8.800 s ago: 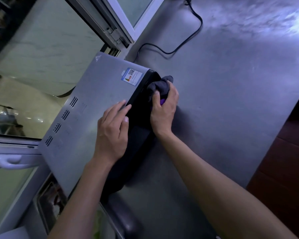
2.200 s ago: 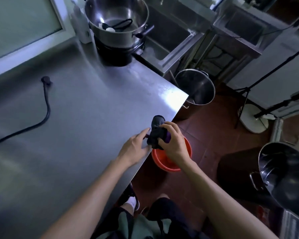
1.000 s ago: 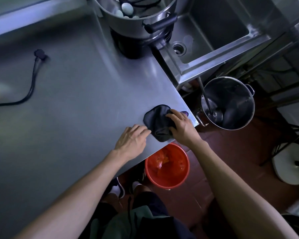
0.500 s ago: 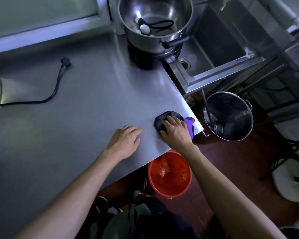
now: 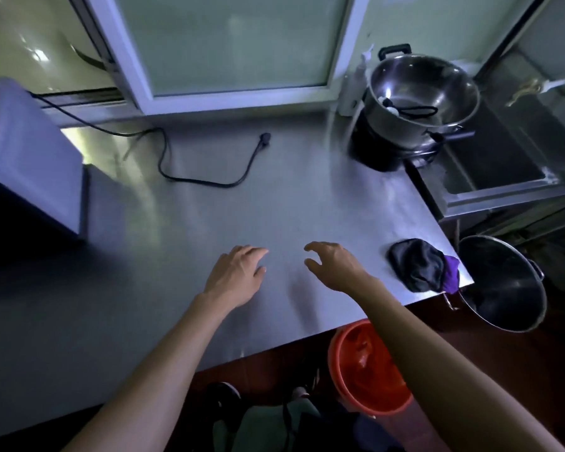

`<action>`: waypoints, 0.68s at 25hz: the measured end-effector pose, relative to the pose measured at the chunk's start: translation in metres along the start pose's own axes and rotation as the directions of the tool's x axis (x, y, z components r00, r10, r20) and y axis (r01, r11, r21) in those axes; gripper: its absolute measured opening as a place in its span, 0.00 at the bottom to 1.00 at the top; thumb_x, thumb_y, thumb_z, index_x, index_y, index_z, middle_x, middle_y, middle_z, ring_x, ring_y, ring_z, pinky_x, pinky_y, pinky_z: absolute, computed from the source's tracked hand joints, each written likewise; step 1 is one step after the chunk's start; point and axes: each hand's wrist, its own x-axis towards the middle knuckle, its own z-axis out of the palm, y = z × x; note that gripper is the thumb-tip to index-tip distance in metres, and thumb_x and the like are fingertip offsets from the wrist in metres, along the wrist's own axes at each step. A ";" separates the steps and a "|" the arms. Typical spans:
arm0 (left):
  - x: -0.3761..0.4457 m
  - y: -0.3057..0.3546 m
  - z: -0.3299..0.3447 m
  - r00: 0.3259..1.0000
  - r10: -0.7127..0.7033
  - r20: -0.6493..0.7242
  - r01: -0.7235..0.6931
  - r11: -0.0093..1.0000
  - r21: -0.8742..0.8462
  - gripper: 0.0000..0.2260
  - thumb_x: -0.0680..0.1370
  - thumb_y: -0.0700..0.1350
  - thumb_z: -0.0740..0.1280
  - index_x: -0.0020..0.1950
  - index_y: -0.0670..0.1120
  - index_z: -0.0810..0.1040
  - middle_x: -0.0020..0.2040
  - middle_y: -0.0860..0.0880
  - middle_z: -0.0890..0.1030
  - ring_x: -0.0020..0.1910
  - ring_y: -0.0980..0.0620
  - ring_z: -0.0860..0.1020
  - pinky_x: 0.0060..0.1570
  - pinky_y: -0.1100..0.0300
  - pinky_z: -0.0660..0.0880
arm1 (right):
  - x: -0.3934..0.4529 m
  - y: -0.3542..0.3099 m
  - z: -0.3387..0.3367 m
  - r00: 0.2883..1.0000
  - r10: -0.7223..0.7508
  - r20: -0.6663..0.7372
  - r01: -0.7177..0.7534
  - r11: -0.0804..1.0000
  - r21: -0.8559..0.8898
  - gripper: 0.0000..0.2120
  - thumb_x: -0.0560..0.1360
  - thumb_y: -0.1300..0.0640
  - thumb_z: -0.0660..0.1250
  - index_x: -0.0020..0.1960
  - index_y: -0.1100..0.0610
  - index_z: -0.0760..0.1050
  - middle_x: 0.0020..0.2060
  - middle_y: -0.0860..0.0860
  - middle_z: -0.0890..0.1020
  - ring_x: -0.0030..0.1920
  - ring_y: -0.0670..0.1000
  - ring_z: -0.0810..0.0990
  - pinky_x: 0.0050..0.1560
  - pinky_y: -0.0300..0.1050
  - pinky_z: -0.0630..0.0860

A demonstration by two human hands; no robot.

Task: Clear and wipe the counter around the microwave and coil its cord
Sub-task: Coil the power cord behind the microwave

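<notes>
1. Head view: the brushed stainless-steel worktop (image 5: pixel 307 197) fills the middle of the frame, with both bare forearms reaching over its near edge.
2. The left hand (image 5: pixel 237 275) is over the worktop at about 6 o'clock from the centre, palm down, fingers loosely together and holding nothing; whether it touches the surface cannot be told.
3. The right hand (image 5: pixel 335 264) hovers just beside it at 3 o'clock, its fingers (image 5: pixel 312 246) spread and loosely curled, empty.
4. The crumpled black wiping cloth with a purple edge (image 5: pixel 419 264) lies on the worktop's corner at 3 o'clock from the right hand, apart from it.
5. The grey box-shaped microwave with a dark front (image 5: pixel 23 158) stands at 9 o'clock on the worktop.
6. Its thin black power cord (image 5: pixel 206 181) runs uncoiled across the worktop at 12 o'clock, plug end lying free.
7. A shiny steel pot on a black burner (image 5: pixel 421 93) sits at 2 o'clock.
8. A round orange plastic bucket (image 5: pixel 366 370) stands on the floor at 5 o'clock, a tall steel stockpot (image 5: pixel 503 288) at 4 o'clock.
</notes>
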 end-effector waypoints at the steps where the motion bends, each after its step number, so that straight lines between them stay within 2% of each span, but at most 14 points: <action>1: -0.009 -0.018 -0.011 0.999 -0.024 -0.028 0.024 1.000 0.001 0.19 0.81 0.49 0.61 0.73 0.49 0.70 0.70 0.51 0.74 0.69 0.49 0.69 0.65 0.50 0.68 | 0.005 -0.022 0.001 1.000 -0.028 0.000 0.028 1.000 -0.007 0.18 0.82 0.48 0.60 0.70 0.51 0.71 0.67 0.51 0.77 0.62 0.55 0.78 0.61 0.51 0.75; 5: -0.037 -0.071 -0.048 0.989 -0.077 -0.128 0.076 0.997 -0.009 0.19 0.81 0.48 0.62 0.72 0.49 0.71 0.69 0.50 0.74 0.68 0.48 0.70 0.64 0.51 0.69 | 0.024 -0.091 0.004 0.993 -0.115 -0.002 0.115 0.993 -0.038 0.19 0.82 0.48 0.60 0.71 0.51 0.70 0.69 0.52 0.76 0.66 0.55 0.76 0.66 0.54 0.73; 9: -0.053 -0.108 -0.067 0.982 -0.110 -0.154 0.109 0.994 -0.015 0.19 0.81 0.48 0.62 0.72 0.49 0.71 0.69 0.50 0.74 0.68 0.47 0.70 0.64 0.49 0.69 | 0.035 -0.132 0.006 0.987 -0.158 0.011 0.158 0.985 -0.075 0.19 0.82 0.48 0.59 0.71 0.50 0.70 0.69 0.51 0.75 0.66 0.55 0.76 0.64 0.51 0.72; 13: -0.049 -0.126 -0.065 0.979 -0.137 -0.149 0.136 0.991 -0.018 0.19 0.81 0.48 0.62 0.73 0.49 0.71 0.70 0.51 0.73 0.68 0.47 0.70 0.64 0.50 0.69 | 0.049 -0.135 0.008 0.988 -0.151 0.029 0.153 0.985 -0.076 0.18 0.82 0.48 0.60 0.71 0.51 0.71 0.68 0.51 0.76 0.64 0.55 0.77 0.61 0.50 0.74; 17: -0.021 -0.132 -0.057 0.984 -0.141 -0.112 0.137 0.990 -0.037 0.19 0.81 0.49 0.62 0.72 0.50 0.71 0.70 0.51 0.74 0.68 0.48 0.70 0.64 0.50 0.69 | 0.076 -0.123 0.010 0.988 -0.146 0.052 0.149 0.987 -0.055 0.18 0.82 0.49 0.60 0.71 0.51 0.71 0.69 0.51 0.76 0.66 0.54 0.76 0.64 0.51 0.73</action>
